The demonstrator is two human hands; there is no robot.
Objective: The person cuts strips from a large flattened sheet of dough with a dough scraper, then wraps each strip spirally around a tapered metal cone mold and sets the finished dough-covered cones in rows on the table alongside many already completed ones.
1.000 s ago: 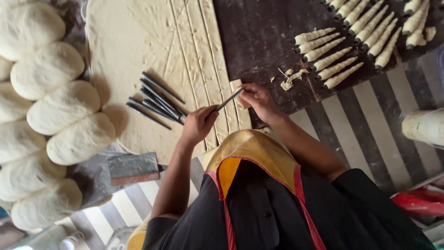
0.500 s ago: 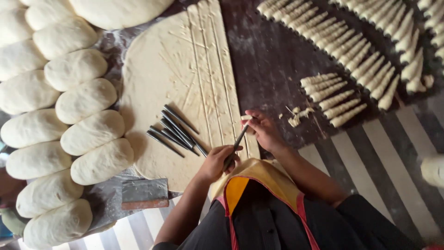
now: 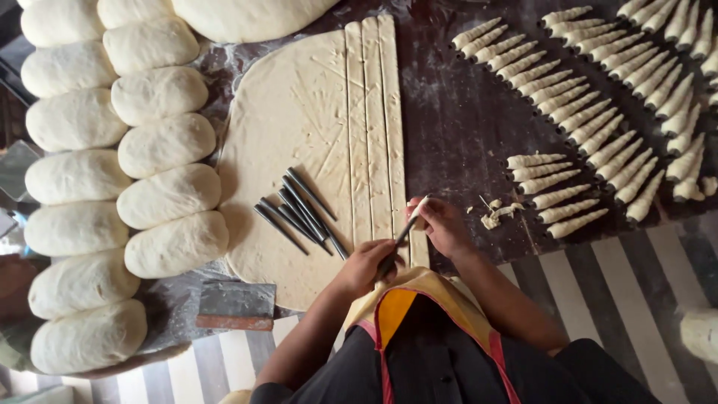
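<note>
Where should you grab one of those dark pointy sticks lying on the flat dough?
Probably at the wide lower-right end of a dark stick, pinched from above across its width. The sticks lie flat and close together on the dough sheet, and the narrow tips would slip more easily.

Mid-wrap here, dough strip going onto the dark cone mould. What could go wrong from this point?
1. The dough strip is thin where the right hand feeds it; it might tear.
2. The left hand holds the cone mould only by its lower end, so it may slip.
3. The forearms hang over the cut strips and may dent them.
</note>
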